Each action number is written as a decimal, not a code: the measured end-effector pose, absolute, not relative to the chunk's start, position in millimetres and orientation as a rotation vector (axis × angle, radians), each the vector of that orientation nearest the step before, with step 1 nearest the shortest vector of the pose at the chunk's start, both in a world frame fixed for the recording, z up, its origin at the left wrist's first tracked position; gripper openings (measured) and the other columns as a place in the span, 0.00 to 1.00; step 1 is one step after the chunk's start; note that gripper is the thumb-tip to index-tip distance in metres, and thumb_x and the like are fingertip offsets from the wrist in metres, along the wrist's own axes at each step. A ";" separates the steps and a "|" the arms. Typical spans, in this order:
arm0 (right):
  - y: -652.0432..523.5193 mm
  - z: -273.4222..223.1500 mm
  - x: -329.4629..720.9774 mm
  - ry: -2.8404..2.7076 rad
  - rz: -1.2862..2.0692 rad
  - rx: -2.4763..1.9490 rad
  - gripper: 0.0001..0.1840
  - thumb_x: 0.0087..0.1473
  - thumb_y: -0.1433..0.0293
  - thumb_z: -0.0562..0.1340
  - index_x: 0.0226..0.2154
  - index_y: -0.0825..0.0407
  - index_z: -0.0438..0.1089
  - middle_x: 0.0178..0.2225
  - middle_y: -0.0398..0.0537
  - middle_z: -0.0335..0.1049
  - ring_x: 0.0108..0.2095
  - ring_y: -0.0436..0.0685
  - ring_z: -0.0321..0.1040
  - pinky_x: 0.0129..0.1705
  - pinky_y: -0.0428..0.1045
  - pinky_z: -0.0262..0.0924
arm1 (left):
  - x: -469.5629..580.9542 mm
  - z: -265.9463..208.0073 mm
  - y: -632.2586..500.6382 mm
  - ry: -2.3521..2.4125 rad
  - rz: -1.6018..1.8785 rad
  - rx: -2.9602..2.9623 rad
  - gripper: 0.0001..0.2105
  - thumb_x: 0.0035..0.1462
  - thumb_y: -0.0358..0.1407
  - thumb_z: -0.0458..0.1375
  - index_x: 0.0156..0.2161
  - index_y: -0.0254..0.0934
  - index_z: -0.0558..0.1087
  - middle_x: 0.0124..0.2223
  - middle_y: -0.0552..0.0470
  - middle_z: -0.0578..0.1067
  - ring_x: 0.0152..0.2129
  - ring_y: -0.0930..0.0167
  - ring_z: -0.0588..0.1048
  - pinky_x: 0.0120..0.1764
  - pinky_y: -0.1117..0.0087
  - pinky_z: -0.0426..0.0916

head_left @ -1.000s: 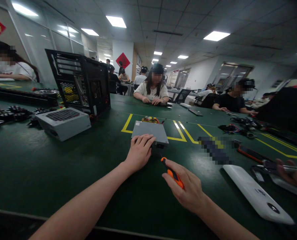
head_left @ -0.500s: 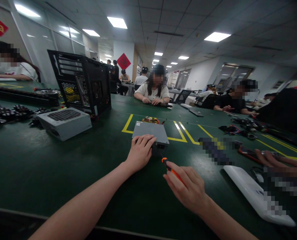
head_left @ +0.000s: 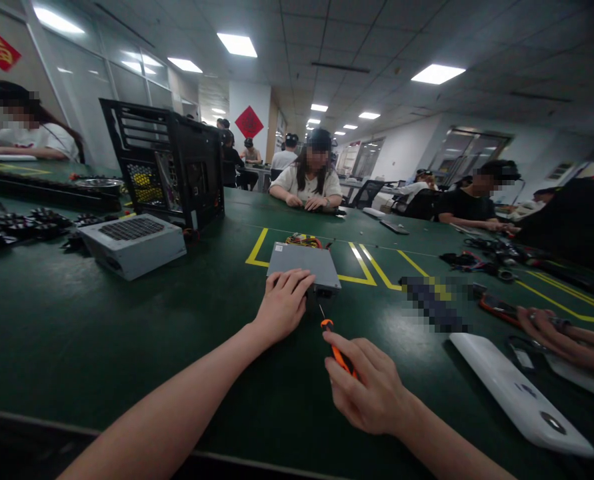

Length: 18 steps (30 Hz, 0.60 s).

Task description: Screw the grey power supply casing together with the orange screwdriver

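Observation:
A grey computer power supply (head_left: 307, 261) lies on the green table in front of me. My left hand (head_left: 285, 303) braces it, fingers over its top and palm against the near side; the thumb is hidden. Pinched in my right hand (head_left: 369, 380) is a screwdriver (head_left: 341, 357) with an orange and black handle. Its thin shaft points up at the power supply's near face, close to the black socket (head_left: 323, 293); whether the tip touches, I cannot tell. Coloured cables (head_left: 304, 241) bunch behind the power supply.
At left stand another power supply (head_left: 134, 247) and a black computer case (head_left: 171, 167). A white device (head_left: 519, 393) lies at right, near another person's hands (head_left: 567, 337). Yellow tape (head_left: 361, 277) marks the green table (head_left: 177, 353). Across it sits a person (head_left: 309, 180).
My right hand has drawn slightly back toward me with the screwdriver, and more of its shaft shows. My left hand stays on the power supply. Another person's hands at right have shifted.

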State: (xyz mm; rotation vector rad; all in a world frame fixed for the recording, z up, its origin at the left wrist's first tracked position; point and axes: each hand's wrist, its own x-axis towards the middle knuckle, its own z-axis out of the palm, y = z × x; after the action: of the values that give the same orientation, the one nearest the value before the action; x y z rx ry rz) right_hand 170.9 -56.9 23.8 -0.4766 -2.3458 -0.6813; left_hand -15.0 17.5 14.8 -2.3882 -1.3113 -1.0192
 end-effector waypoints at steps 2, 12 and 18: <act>-57.5 23.8 171.7 -2.374 -0.675 -0.460 0.12 0.50 0.74 0.53 0.39 0.55 0.64 0.44 0.62 0.66 0.33 0.55 0.65 0.30 0.50 0.62 | -14.9 14.9 17.5 -1.315 -1.018 -2.392 0.21 0.54 0.29 0.49 0.54 0.43 0.59 0.54 0.51 0.63 0.52 0.68 0.59 0.51 0.61 0.51; -58.6 22.5 172.1 -2.372 -0.631 -0.415 0.10 0.48 0.76 0.57 0.36 0.57 0.66 0.40 0.61 0.68 0.31 0.53 0.65 0.28 0.48 0.63 | -16.0 15.3 16.9 -1.318 -1.029 -2.406 0.20 0.54 0.29 0.48 0.54 0.42 0.59 0.55 0.51 0.63 0.52 0.67 0.58 0.52 0.61 0.50; -59.7 22.1 172.7 -2.429 -0.558 -0.422 0.19 0.49 0.77 0.57 0.46 0.59 0.62 0.47 0.64 0.65 0.34 0.53 0.66 0.31 0.48 0.64 | -15.1 16.4 16.4 -1.318 -1.020 -2.404 0.20 0.55 0.29 0.48 0.53 0.42 0.60 0.55 0.51 0.63 0.52 0.67 0.58 0.51 0.61 0.50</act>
State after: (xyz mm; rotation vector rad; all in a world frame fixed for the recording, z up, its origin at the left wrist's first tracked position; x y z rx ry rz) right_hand 172.7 -59.7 22.1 -0.4220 -2.4292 -0.5579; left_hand -15.1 16.4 16.4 -2.4040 -1.3183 -1.0201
